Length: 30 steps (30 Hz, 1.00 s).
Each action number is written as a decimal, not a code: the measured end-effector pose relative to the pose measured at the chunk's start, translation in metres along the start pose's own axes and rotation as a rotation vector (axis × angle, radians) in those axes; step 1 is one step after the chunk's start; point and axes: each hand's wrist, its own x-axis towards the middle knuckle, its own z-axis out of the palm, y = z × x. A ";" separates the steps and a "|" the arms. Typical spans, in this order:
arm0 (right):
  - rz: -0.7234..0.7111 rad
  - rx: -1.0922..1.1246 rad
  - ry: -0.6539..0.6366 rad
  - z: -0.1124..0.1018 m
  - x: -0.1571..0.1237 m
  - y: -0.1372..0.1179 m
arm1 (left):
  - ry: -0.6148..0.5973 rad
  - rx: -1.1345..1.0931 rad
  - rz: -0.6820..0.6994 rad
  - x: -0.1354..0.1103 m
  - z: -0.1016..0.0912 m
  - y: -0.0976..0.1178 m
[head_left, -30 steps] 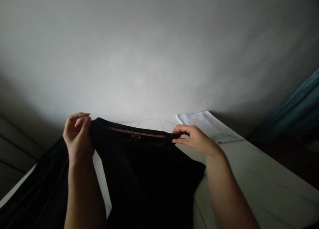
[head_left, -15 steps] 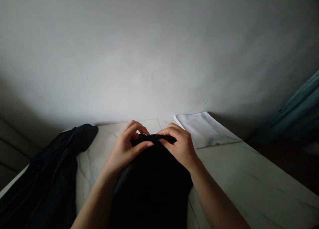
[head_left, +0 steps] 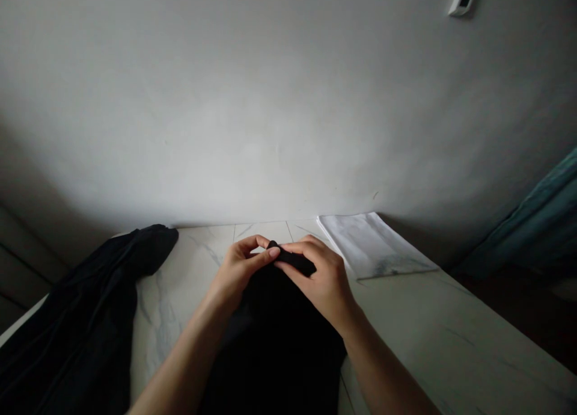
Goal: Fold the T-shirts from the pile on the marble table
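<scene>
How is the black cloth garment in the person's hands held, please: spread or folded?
Folded: the left hand and right hand pinch the top edge of the black cloth garment together, leaving it narrow.

Bare tabletop (head_left: 451, 337) right; dark cloth heap (head_left: 85, 319) blocks left.

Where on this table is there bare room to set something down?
The widest bare patch of table lies right of the right hand, in front of the white sheet. A narrower strip runs between the dark cloth pile and the left hand. The middle is crowded: both hands pinch the black garment.
</scene>
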 end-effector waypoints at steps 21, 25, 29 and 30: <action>0.260 0.001 -0.114 -0.028 0.003 0.009 | -0.040 -0.085 -0.033 -0.001 -0.014 0.012; 0.163 -0.145 -0.045 -0.032 0.000 0.004 | 0.019 -0.107 -0.006 0.000 -0.005 0.007; 0.175 -0.211 -0.063 -0.031 -0.002 0.003 | 0.012 -0.086 0.088 0.001 0.001 0.001; 0.186 -0.215 -0.063 -0.030 -0.002 0.004 | 0.014 -0.072 0.123 0.001 0.002 0.000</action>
